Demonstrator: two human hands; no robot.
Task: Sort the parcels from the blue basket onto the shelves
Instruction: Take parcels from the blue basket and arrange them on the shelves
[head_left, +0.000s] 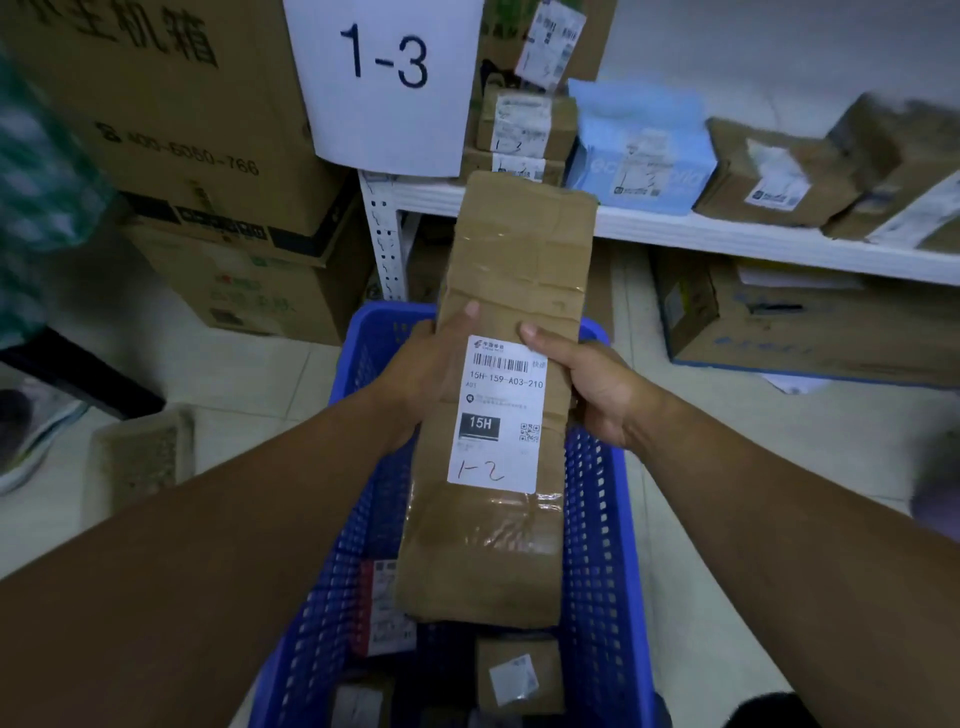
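Note:
I hold a long, flat brown cardboard parcel (506, 270) lengthwise above the blue basket (608, 519). Its white label reads "15H-159-A03-210" with "1-2" handwritten at the bottom. My left hand (421, 364) grips its left edge, thumb on top. My right hand (597, 384) grips the right edge, thumb lying beside the label. Inside the basket lie several smaller parcels, among them a small brown box (519, 675) and a red-and-white packet (382, 608). A white shelf (727, 234) runs behind, marked by a "1-3" sign (387, 78).
The shelf carries brown boxes (774, 176) and a light blue parcel (644, 150). Large cardboard cartons (171, 130) are stacked at the left. Another carton (810, 322) sits under the shelf on the tiled floor. A small speckled box (140, 457) stands at the left.

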